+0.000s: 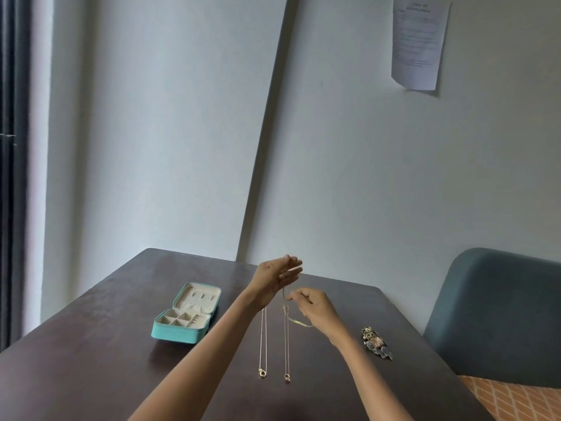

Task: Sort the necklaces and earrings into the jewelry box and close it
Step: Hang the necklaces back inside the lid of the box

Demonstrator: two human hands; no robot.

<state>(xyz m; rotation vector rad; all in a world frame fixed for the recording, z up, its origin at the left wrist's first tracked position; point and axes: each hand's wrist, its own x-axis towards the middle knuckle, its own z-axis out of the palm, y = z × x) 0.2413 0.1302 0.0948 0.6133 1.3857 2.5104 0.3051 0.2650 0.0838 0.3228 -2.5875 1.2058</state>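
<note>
My left hand (280,273) is raised above the middle of the table and holds two thin gold necklaces (263,341) that hang down from it. Their small pendants dangle just above the tabletop. My right hand (314,305) is just below and to the right of it. It pinches a third fine gold chain (299,321), which runs across to the hanging chains. The teal jewelry box (177,332) lies open to the left, with a cream lining, several small compartments and its lid tilted back. A cluster of earrings (376,343) lies on the table to the right.
The dark wooden table (91,360) stands against a pale wall. A grey-blue chair (498,314) stands at the right edge, over an orange patterned floor. A sheet of paper (419,44) hangs on the wall, and dark curtains hang at the far left.
</note>
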